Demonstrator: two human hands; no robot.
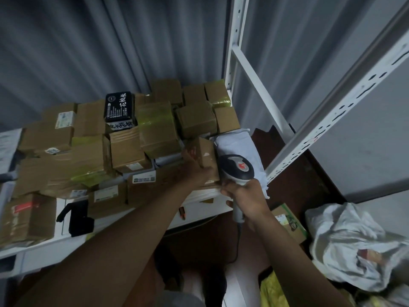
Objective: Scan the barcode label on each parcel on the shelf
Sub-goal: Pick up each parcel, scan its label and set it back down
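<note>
A white shelf (199, 196) carries a heap of brown cardboard parcels (88, 156), several with white labels. My left hand (195, 166) grips a small brown parcel (207, 152) at the heap's front right, tilted up on the shelf edge. My right hand (245, 199) holds a grey-and-black barcode scanner (236, 168) by its handle, its head right beside that parcel. A black box with white characters (119, 109) lies on top of the heap. A white soft-pack parcel (239, 147) lies behind the scanner.
White perforated shelf uprights (321, 127) rise at the right. A grey curtain (88, 52) hangs behind the shelf. White plastic bags (358, 247) and a green-printed carton (290, 224) lie on the floor at the lower right. The scanner cable (238, 244) hangs down.
</note>
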